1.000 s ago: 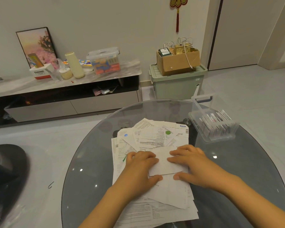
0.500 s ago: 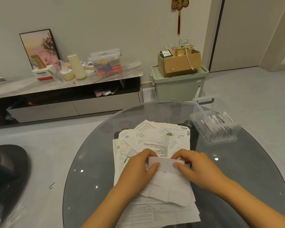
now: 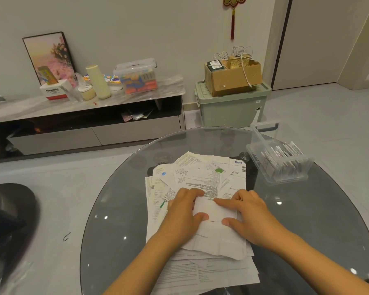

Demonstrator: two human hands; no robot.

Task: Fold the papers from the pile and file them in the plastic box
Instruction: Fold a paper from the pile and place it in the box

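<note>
A loose pile of printed papers (image 3: 200, 177) lies in the middle of the round glass table (image 3: 115, 209). On top of it sits a white paper (image 3: 216, 210), partly folded over. My left hand (image 3: 182, 211) grips its left end, fingers curled over the far edge and thumb on the flap. My right hand (image 3: 250, 213) presses the right end, with the index finger laid straight along the fold and the thumb on the flap's near edge. The clear plastic box (image 3: 262, 152) stands open at the table's right, with several folded papers upright inside.
Beyond the table, a low TV cabinet (image 3: 94, 128) carries a framed picture, a tissue box and a lidded container. A green storage bin (image 3: 232, 107) with a cardboard box on top stands by the wall. A dark chair (image 3: 11, 209) is at the left.
The paper's flap has been turned over toward me and laid flat. Both hands have gone from pinching a narrow raised strip to holding the wider fold down on the pile.
</note>
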